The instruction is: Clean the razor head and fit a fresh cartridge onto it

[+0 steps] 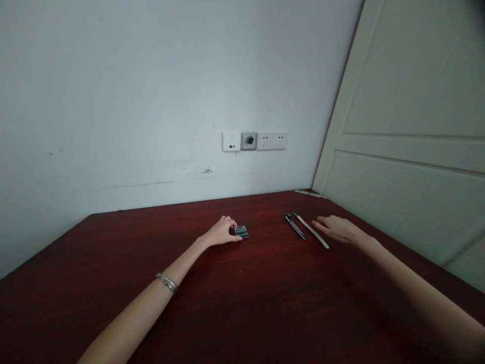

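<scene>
My left hand (222,232) rests on the dark red table with thumb and fingers closed around the near side of a small, flat, clear rectangular piece (241,232). Greenish and dark bands show in that piece; its exact kind is too small to make out. On the right, my right hand (335,227) hovers at or just above the tabletop, fingers stretched out and nothing visible in them. Just left of its fingertips lies a long light grey strap (312,230). Beside that strap is a shorter black-and-grey strap (295,226) with a dark end like a buckle.
The red-brown table (242,303) meets a pale wall carrying a row of sockets and switches (254,141). A white panelled door or cabinet side (409,116) borders the right edge. A thin patterned strip (310,193) lies at the back right corner.
</scene>
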The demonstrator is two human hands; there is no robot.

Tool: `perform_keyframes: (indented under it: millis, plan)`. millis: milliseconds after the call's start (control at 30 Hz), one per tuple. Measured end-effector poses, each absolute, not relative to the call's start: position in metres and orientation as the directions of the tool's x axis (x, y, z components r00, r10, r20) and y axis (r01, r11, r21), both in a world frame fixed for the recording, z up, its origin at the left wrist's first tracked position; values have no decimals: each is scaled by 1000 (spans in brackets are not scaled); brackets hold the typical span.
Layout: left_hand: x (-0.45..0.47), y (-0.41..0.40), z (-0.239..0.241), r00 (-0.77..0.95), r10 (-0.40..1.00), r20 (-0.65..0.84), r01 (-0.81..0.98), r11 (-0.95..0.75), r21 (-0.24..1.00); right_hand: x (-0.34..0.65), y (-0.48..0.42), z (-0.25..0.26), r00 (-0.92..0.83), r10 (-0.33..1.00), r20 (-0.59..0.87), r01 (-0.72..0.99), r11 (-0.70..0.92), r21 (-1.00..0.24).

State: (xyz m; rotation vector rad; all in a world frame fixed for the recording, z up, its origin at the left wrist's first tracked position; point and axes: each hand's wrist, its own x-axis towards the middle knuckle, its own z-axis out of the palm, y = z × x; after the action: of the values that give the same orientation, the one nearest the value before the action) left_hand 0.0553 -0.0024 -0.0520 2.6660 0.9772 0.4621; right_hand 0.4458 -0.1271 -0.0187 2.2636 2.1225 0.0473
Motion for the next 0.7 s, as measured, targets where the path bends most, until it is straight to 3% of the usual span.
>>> perform_keyframes:
  millis: [200,467,700]
  plan:
    - [81,-22,-32,785,573,236,493,-808,324,403,-143,6,-104,988,110,993,108,-39]
    - [124,-68,-3,878,389,278,333,-915,228,338,-165,22,-407,903,137,883,427,-193]
    - [131,-82,-2,899,339,276,284,-933,219,326,-172,22,-425,897,120,878,441,-187]
